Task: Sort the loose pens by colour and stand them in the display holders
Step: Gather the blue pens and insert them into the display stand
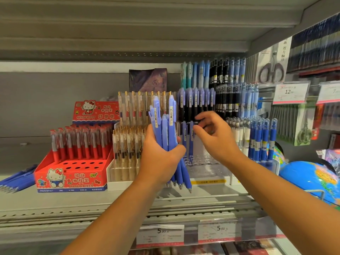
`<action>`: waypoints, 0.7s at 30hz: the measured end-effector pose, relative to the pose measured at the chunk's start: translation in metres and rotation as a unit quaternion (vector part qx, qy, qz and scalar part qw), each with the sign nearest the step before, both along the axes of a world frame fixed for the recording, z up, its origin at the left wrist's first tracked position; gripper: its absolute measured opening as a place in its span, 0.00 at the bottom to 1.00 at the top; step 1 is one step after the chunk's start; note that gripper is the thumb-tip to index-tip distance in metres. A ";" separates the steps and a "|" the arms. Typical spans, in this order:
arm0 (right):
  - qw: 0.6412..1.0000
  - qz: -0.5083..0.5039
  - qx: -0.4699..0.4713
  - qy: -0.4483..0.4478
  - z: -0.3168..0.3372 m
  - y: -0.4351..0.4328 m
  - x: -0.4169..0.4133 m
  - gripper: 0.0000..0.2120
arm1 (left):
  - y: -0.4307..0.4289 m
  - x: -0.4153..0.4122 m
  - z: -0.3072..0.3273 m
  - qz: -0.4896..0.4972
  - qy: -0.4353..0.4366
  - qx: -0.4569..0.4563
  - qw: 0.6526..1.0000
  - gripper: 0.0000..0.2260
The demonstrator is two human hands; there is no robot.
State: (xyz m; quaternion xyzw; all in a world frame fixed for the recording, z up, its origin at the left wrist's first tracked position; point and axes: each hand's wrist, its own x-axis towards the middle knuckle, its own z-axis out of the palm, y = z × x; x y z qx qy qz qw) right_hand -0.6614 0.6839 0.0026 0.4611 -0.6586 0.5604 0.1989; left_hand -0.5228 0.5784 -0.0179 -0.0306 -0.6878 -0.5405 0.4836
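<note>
At centre frame, the left grip (161, 159) clasps a bundle of periwinkle pens (168, 133) while the right grip (215, 137) pinches one pen (191, 138), apparently seating it in the clear perforated holder (207, 160); next, another needs a neighbouring free hole.

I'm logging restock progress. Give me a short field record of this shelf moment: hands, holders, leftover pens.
left hand: grips a bunch of blue pens, tips down
right hand: seems to pinch the top of a pen standing in the clear holder
clear holder: two blue pens in its front row, the holes beside them bare
red box: red pens at the back, front holes open
loose pile: blue pens lying on the shelf, far left
</note>
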 end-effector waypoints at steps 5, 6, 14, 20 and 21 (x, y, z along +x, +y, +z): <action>0.960 0.244 0.042 -0.130 -0.002 0.008 0.023 0.04 | 0.000 -0.001 -0.001 -0.025 -0.018 -0.009 0.999 0.26; 0.958 0.246 0.051 -0.137 -0.004 0.007 0.025 0.04 | 0.000 -0.001 -0.001 -0.033 -0.023 -0.014 0.999 0.26; 0.952 0.241 0.063 -0.177 -0.006 0.005 0.027 0.05 | -0.001 -0.003 -0.004 -0.035 -0.048 -0.017 0.998 0.29; 0.945 0.246 0.073 -0.204 -0.004 0.002 0.026 0.08 | 0.000 -0.004 -0.003 -0.044 -0.056 -0.028 0.997 0.29; 0.942 0.252 0.059 -0.215 -0.003 0.002 0.025 0.10 | 0.000 -0.003 -0.003 -0.042 -0.053 -0.026 0.997 0.29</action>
